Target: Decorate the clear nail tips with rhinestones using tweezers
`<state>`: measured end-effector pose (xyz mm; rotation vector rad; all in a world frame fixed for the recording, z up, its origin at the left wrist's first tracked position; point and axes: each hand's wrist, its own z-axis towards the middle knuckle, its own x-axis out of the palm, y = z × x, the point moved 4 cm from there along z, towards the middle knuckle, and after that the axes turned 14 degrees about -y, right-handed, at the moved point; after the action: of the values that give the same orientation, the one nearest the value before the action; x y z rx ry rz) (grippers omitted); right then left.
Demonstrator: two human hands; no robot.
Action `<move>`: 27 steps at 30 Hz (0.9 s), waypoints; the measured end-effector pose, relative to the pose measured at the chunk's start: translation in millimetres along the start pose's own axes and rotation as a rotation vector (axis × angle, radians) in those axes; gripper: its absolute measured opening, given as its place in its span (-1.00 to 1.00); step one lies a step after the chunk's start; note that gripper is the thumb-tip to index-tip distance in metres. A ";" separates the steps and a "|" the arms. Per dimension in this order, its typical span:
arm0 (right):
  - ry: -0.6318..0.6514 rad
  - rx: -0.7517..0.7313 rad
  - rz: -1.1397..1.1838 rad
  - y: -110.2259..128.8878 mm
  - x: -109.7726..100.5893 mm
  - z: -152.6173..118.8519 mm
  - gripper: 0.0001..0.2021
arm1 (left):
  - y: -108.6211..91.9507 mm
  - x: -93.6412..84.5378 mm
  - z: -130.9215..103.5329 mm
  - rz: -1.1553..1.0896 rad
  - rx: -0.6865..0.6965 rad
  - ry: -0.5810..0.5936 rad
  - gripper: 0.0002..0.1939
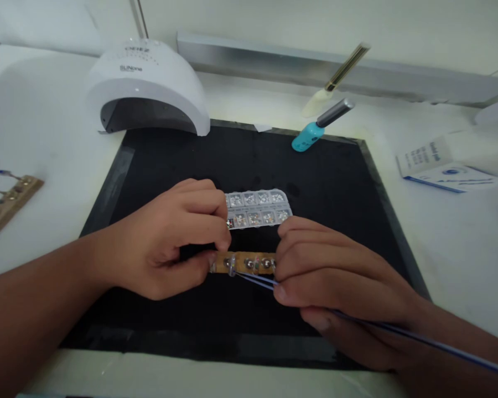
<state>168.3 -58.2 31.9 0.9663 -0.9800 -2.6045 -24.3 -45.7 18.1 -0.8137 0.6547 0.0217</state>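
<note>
My left hand [178, 232] is closed on the left end of a narrow wooden strip [239, 261], its thumb and fingers pinching it. Small metal studs and clear nail tips stand along the strip. In my right hand [336, 271] is a pair of slim blue tweezers [259, 281]; their points come together at a clear nail tip [232, 264] on the strip. The right fingers also cover the strip's right end. Just beyond both hands lies a clear compartment case [257, 209] of sparkling rhinestones, its left part hidden behind my left hand.
A black mat [249, 315] lies under the work. A white nail lamp [149, 83] stands at back left. A turquoise bottle [308, 137] and a pale bottle [317, 102] are behind. Another wooden strip [14, 204] sits far left, a printed box [431, 160] at right.
</note>
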 end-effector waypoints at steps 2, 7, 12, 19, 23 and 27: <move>-0.005 0.003 0.003 0.0 -0.5 -0.2 -0.77 | 0.0 0.2 0.0 -0.004 -0.003 0.003 -0.86; -0.005 0.007 -0.008 -0.6 -2.0 -2.1 -0.77 | -0.6 -0.8 -0.6 -0.015 -0.005 -0.004 -0.86; 0.009 0.008 -0.022 0.6 -2.6 -4.4 -0.77 | -0.5 -0.7 -0.6 -0.019 0.005 -0.001 -0.87; 0.007 0.004 -0.049 0.0 -1.6 -2.5 -0.77 | 0.3 0.4 0.2 0.000 -0.008 0.007 -0.87; 0.022 -0.004 -0.048 -0.2 -1.6 -3.1 -0.83 | -0.1 -0.1 0.3 0.005 -0.006 0.003 -0.87; 0.021 -0.010 -0.083 0.0 -2.2 -4.3 -0.87 | -0.3 -0.8 -0.1 0.015 -0.008 0.003 -0.87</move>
<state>172.7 -59.6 30.6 1.0518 -0.9395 -2.6578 -24.9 -45.8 18.6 -0.8168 0.6634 0.0366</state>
